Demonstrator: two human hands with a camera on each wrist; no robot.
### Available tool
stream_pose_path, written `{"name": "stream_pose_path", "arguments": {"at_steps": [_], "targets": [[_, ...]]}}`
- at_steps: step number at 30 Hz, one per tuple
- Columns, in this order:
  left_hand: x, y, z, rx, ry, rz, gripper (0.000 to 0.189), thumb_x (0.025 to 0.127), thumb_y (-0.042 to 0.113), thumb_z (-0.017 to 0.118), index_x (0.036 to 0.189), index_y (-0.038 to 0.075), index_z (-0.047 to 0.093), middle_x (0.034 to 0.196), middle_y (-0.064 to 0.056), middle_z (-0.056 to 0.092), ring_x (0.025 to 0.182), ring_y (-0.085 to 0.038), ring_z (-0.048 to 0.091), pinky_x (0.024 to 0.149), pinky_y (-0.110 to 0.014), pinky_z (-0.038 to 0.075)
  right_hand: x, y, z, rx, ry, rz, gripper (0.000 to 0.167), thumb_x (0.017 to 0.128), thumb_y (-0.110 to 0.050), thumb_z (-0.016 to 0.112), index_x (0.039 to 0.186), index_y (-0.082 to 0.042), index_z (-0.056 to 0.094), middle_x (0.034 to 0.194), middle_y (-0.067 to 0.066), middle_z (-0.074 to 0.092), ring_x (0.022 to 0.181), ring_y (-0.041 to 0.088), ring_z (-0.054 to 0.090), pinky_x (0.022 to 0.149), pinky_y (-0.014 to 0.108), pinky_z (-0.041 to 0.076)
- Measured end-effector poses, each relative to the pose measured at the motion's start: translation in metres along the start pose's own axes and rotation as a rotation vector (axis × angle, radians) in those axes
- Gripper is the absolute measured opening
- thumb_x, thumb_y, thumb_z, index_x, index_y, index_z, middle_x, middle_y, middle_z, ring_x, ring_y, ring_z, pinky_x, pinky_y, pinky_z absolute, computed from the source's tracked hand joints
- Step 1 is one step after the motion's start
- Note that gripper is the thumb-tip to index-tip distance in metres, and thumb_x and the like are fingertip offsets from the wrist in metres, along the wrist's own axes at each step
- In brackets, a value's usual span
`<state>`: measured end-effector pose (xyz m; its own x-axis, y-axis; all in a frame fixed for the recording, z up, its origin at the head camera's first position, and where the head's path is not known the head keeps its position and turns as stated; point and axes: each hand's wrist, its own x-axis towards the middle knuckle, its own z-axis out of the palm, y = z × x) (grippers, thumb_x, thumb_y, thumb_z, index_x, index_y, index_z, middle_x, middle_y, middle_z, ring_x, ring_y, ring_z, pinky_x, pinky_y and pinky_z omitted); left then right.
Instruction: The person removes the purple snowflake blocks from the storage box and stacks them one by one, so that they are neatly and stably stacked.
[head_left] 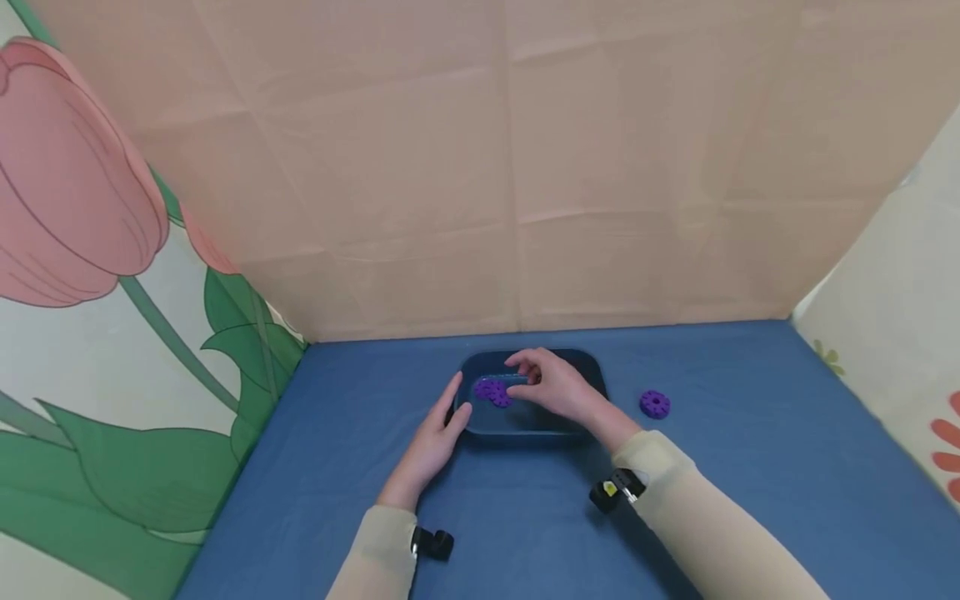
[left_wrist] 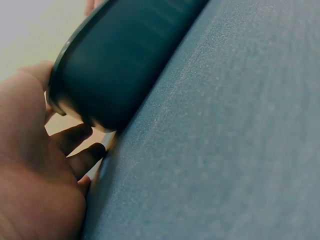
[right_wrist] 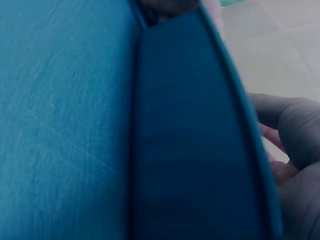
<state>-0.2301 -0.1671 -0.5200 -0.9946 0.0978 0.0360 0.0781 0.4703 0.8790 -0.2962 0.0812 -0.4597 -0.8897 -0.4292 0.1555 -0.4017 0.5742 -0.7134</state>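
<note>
A dark blue rectangular tray (head_left: 525, 437) stands on the blue cloth. Inside it, toward the left, purple round pieces with small holes (head_left: 492, 390) lie bunched together. My left hand (head_left: 432, 442) holds the tray's near left corner, thumb at the rim; in the left wrist view its bent fingers (left_wrist: 86, 159) reach the tray's outer side. Over the tray's middle is my right hand (head_left: 555, 385), thumb and fingers curved with a gap between them, the thumb tip close beside the purple pieces. In the right wrist view, the tray wall (right_wrist: 195, 135) hides part of that hand.
Another purple round piece (head_left: 655, 405) with a centre hole lies on the blue cloth (head_left: 525, 525), right of the tray. A beige sheet (head_left: 510, 167) hangs behind, and a flower-printed wall (head_left: 150, 367) stands on the left.
</note>
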Motion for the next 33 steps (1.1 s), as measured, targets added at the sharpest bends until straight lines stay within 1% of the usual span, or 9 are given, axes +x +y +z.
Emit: {"name": "stream_pose_path", "arguments": {"at_steps": [2,5,7,12,15,19,24,30,33], "targets": [[0.0,-0.001,-0.001,0.001,-0.001,0.002,0.063,0.091,0.071,0.041,0.149,0.056,0.019,0.155,0.022,0.021,0.145,-0.02,0.018,0.112,-0.06,0.018,0.005,0.002,0.005,-0.014,-0.027,-0.009,0.044,0.083,-0.037,0.079,0.123,-0.025,0.064,0.109,0.009,0.06,0.087,0.017,0.055,0.071,0.033,0.049],[0.0,-0.002,-0.001,0.008,-0.004,0.004,0.063,0.092,0.071,0.041,0.149,0.055,0.019,0.155,0.023,0.021,0.145,-0.019,0.019,0.112,-0.059,0.019,0.01,0.004,0.014,-0.037,-0.069,-0.024,0.049,0.083,-0.035,0.079,0.126,-0.021,0.063,0.11,0.01,0.059,0.087,0.017,0.055,0.07,0.033,0.05],[0.0,-0.003,-0.001,0.011,-0.004,0.003,0.062,0.092,0.071,0.041,0.149,0.055,0.02,0.154,0.023,0.022,0.145,-0.017,0.019,0.113,-0.058,0.019,0.012,0.005,0.019,-0.044,-0.092,-0.032,0.05,0.082,-0.032,0.08,0.127,-0.018,0.063,0.11,0.01,0.058,0.088,0.019,0.056,0.072,0.033,0.05],[-0.001,-0.003,-0.002,0.004,-0.005,0.021,0.062,0.093,0.07,0.041,0.149,0.054,0.02,0.155,0.022,0.022,0.145,-0.017,0.019,0.113,-0.057,0.019,0.014,0.009,0.026,-0.059,-0.125,-0.04,0.05,0.081,-0.026,0.082,0.126,-0.015,0.063,0.109,0.011,0.056,0.089,0.023,0.057,0.076,0.036,0.051],[-0.002,-0.003,-0.002,0.0,-0.004,0.028,0.063,0.093,0.069,0.041,0.15,0.052,0.02,0.155,0.021,0.022,0.145,-0.017,0.019,0.113,-0.056,0.019,0.014,0.012,0.028,-0.064,-0.131,-0.031,0.05,0.081,-0.026,0.082,0.126,-0.016,0.064,0.109,0.011,0.056,0.09,0.024,0.058,0.078,0.037,0.051],[-0.002,-0.002,-0.003,-0.005,-0.003,0.029,0.064,0.093,0.069,0.041,0.151,0.05,0.02,0.156,0.019,0.022,0.145,-0.018,0.019,0.113,-0.057,0.018,0.014,0.014,0.029,-0.078,-0.135,-0.019,0.049,0.08,-0.027,0.083,0.125,-0.016,0.065,0.108,0.011,0.055,0.087,0.02,0.058,0.077,0.036,0.051],[-0.003,-0.002,-0.003,-0.005,0.001,0.028,0.065,0.093,0.069,0.042,0.151,0.05,0.021,0.156,0.017,0.022,0.145,-0.018,0.019,0.113,-0.057,0.018,0.015,0.014,0.031,-0.137,-0.147,-0.018,0.048,0.08,-0.028,0.083,0.124,-0.016,0.067,0.108,0.011,0.056,0.084,0.016,0.056,0.075,0.035,0.051],[-0.002,-0.002,-0.004,-0.006,0.0,0.025,0.064,0.093,0.068,0.042,0.151,0.051,0.02,0.155,0.021,0.022,0.145,-0.016,0.019,0.113,-0.056,0.019,0.015,0.014,0.031,-0.176,-0.152,-0.008,0.045,0.082,-0.027,0.081,0.124,-0.018,0.067,0.108,0.01,0.056,0.085,0.017,0.056,0.078,0.037,0.051],[-0.002,-0.002,-0.004,-0.003,-0.001,0.029,0.064,0.093,0.068,0.042,0.151,0.051,0.02,0.155,0.02,0.021,0.145,-0.016,0.019,0.113,-0.056,0.019,0.016,0.014,0.032,-0.198,-0.152,-0.007,0.042,0.083,-0.027,0.08,0.123,-0.019,0.067,0.107,0.008,0.057,0.086,0.016,0.056,0.079,0.037,0.05]]}}
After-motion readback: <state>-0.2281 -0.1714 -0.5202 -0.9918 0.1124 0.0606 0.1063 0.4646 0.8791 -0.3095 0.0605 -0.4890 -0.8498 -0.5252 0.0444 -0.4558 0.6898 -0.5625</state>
